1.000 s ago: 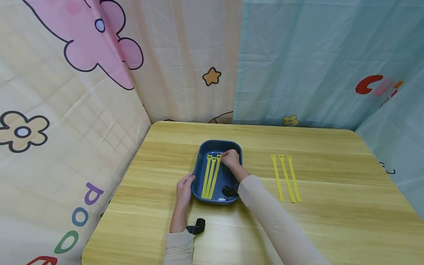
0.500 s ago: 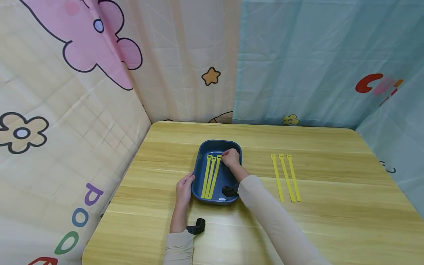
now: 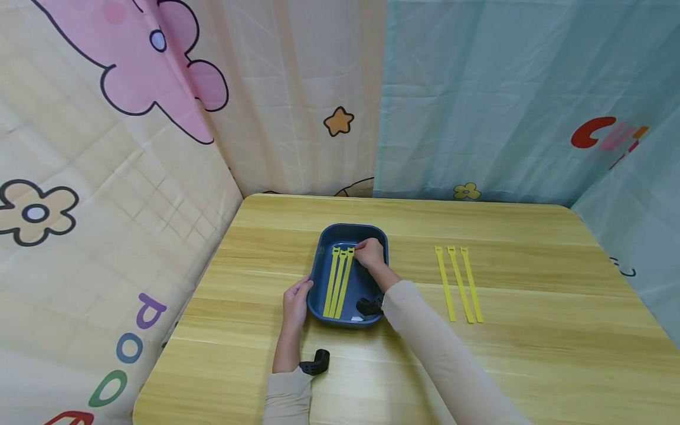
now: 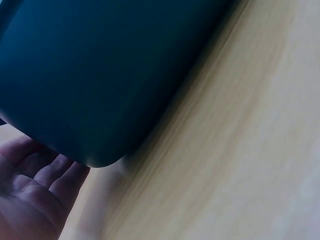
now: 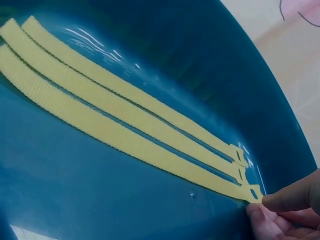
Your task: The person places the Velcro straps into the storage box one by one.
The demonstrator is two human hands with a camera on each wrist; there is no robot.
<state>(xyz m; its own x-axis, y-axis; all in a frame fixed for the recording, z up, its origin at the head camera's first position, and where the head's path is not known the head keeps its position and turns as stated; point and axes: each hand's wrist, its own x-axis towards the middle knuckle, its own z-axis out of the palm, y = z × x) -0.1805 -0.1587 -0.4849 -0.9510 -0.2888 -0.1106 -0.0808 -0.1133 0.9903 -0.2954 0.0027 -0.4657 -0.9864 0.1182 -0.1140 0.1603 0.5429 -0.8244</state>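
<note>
Three yellow hook-and-loop cable ties [image 3: 342, 286] lie side by side in a dark blue plastic bin [image 3: 353, 227], with their slotted heads at the far end. My right hand [image 3: 370, 255] reaches into the bin and pinches the head of the rightmost cable tie [image 5: 185, 172] between thumb and finger. At the bin's left side, my left hand [image 3: 295, 300] has its fingertips right at the rim. Relaxed fingers [image 4: 57, 172] rest by the outer wall in the left wrist view, their tips hidden behind the bin.
Three more yellow cable ties [image 3: 459, 286] lie on the wooden table [image 3: 552, 271] to the right of the bin. Printed curtains [image 3: 297, 88] hang behind the table and along its left and right sides.
</note>
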